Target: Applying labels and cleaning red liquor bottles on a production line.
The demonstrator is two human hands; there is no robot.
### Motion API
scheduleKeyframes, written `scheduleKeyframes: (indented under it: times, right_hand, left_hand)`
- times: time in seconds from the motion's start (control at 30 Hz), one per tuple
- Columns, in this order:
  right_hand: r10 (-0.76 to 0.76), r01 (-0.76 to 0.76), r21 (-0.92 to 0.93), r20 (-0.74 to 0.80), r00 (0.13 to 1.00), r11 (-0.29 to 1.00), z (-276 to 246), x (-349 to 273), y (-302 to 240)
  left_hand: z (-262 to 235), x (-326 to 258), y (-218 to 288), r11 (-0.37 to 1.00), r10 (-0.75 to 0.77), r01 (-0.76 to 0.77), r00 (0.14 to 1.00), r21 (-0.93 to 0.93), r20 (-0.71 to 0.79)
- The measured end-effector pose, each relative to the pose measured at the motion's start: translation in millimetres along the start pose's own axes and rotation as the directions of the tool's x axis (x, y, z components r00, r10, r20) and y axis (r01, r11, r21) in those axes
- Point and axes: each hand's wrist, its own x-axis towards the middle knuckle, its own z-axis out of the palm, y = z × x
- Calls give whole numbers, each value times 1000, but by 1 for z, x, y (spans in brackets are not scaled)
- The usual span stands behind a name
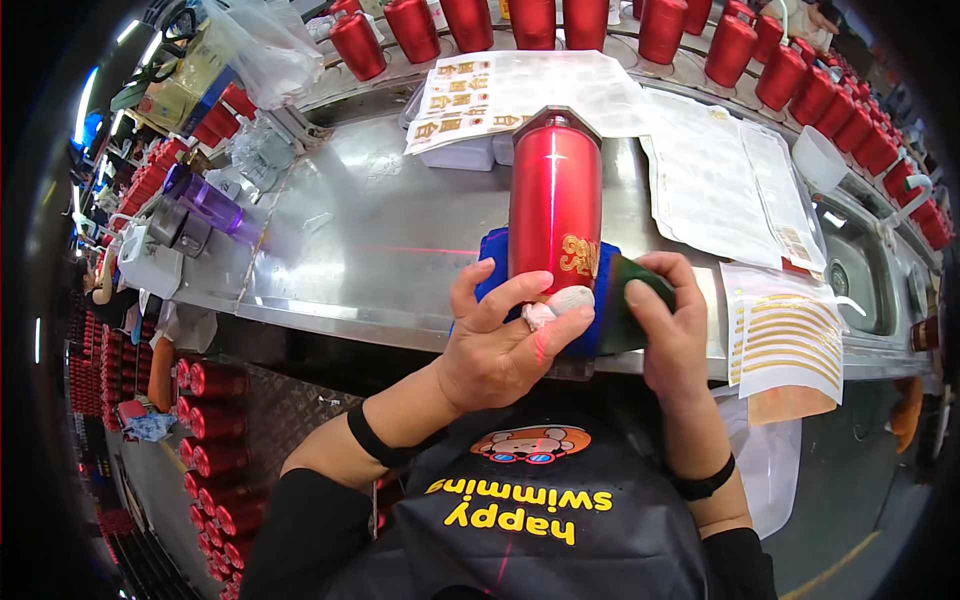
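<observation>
A shiny red metal tumbler (pixel 555 200) lies lengthwise away from me, its far end against a dark angular holder (pixel 556 113). Gold lettering decorates its right side near my hands. Under it is a blue cloth or pad (pixel 492 248). My left hand (pixel 505 335) grips the tumbler's near end with curled fingers; white wrapping covers the thumb tip and another fingertip. To the right, my right hand (pixel 678 320) pinches a dark green flat piece (pixel 640 290), like a scraper or pad, between thumb and fingers. That piece is close beside the tumbler and the cloth.
Sheets of gold decals (pixel 465 95) lie behind the tumbler, with white backing sheets (pixel 705 180) to the right. A sheet of gold strips (pixel 785 330) hangs over the front edge near the sink (pixel 850 270). Red tumblers (pixel 410 28) line the far conveyor. A purple bottle (pixel 205 200) lies left.
</observation>
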Motion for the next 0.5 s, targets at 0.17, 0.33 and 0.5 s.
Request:
scheduleKeyframes:
  times: [0.17, 0.33, 0.5]
  right_hand:
    - [-10, 13, -118, 30, 999, 993, 19, 4, 1]
    - [-16, 12, -288, -10, 1000, 958, 18, 4, 5]
    - [-85, 88, -318, 23, 996, 944, 18, 4, 7]
  left_hand:
    - [6, 9, -5, 937, -349, 347, 937, 48, 34]
    - [15, 0, -12, 926, -370, 369, 929, -80, -7]
    - [15, 0, -11, 907, -417, 413, 908, -79, -41]
